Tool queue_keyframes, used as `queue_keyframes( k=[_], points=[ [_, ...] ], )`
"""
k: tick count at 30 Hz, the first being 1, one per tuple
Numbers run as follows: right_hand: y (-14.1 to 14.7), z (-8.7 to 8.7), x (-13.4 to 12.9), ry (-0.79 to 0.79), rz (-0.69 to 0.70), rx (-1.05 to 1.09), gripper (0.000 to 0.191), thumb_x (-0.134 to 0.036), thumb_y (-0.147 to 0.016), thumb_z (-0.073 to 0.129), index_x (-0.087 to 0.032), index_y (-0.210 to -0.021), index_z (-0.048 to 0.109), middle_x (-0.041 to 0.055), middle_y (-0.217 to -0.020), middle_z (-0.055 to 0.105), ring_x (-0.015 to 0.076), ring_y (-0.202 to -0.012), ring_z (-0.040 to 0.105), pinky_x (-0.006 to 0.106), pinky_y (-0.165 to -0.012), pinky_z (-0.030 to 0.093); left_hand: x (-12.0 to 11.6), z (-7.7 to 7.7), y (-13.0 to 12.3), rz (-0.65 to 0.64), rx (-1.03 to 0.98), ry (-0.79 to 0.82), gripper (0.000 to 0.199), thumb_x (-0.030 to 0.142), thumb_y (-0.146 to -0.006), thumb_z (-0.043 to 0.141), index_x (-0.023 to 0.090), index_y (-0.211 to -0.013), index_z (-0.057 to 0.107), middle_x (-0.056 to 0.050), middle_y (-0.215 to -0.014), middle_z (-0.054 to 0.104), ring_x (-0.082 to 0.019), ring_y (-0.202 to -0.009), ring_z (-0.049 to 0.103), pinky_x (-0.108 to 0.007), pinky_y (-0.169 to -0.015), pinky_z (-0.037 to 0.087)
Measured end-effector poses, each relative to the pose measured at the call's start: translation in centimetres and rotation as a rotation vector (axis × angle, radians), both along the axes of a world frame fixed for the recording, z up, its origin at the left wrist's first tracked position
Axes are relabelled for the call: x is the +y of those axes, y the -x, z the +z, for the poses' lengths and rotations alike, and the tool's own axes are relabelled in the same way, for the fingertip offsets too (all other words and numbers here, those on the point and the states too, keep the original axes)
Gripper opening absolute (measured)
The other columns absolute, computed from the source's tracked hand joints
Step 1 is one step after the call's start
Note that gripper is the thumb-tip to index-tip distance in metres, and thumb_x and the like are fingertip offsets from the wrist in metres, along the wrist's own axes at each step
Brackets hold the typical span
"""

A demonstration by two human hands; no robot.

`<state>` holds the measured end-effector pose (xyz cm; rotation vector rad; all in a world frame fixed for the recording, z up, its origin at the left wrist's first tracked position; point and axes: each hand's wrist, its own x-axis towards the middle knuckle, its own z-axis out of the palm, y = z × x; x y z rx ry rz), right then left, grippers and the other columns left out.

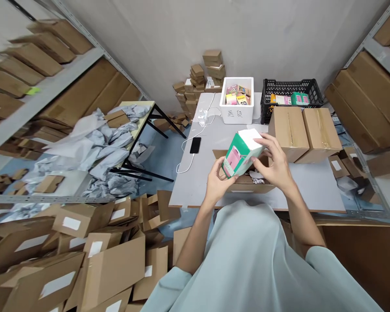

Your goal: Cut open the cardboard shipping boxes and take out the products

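Between my two hands I hold a green and white product box (237, 154) with a pink picture on its side, tilted above the table. My left hand (218, 180) grips its lower left corner, with the thumb along the bottom edge. On the right side, my right hand (274, 160) has its fingertips on the white end and the thumb on the near face. Directly beneath sits an open cardboard carton (251, 187) with crumpled paper inside; the green box and my hands hide part of it.
On the grey table (195, 190) lie a phone (195, 145) and a white cable. Behind stand a white foam bin (236, 115) of small packets and a black crate (267, 100). Two closed cartons (287, 130) are at right. Many cardboard boxes (117, 264) crowd the floor at left.
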<state>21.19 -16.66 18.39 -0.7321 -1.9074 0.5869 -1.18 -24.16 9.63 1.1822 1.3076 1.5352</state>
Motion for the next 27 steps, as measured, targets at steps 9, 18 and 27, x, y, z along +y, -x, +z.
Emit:
queue_keyframes(
  k=[9, 18, 27],
  points=[
    [-0.1, -5.3, -4.9, -0.275, 0.073, -0.03, 0.062, -0.008, -0.099, 0.079, -0.046, -0.148, 0.075, 0.0023, -0.179, 0.052, 0.0326, -0.15, 0.071, 0.05, -0.112, 0.073, 3.3, -1.3, 3.7, 0.1, 0.132, -0.185, 0.055, 0.036, -0.095, 0.083, 0.03, -0.147, 0.067, -0.014, -0.17, 0.055, -0.031, -0.155, 0.063, -0.049, -0.129, 0.056],
    [-1.7, -6.3, -3.7, -0.221, 0.018, -0.03, 0.039, -0.026, -0.1, 0.084, -0.04, -0.135, 0.075, 0.0096, -0.17, 0.063, 0.0341, -0.148, 0.07, 0.053, -0.104, 0.072, 2.9, 1.5, 5.4, -0.082, 0.418, -0.226, 0.059, 0.028, -0.095, 0.077, 0.027, -0.154, 0.069, -0.016, -0.176, 0.054, -0.035, -0.165, 0.053, -0.053, -0.132, 0.053],
    [-2.2, -3.4, 7.9, 0.515, -0.176, 0.396, 0.059, -0.084, -0.096, 0.074, -0.03, -0.117, 0.065, 0.0013, -0.092, 0.071, 0.0181, -0.072, 0.067, 0.028, -0.056, 0.053, 1.7, 2.4, 2.6, -0.415, 0.096, -0.082, 0.08, 0.042, -0.1, 0.084, 0.03, -0.173, 0.052, -0.018, -0.175, 0.058, -0.029, -0.14, 0.074, -0.048, -0.119, 0.064]
  ],
)
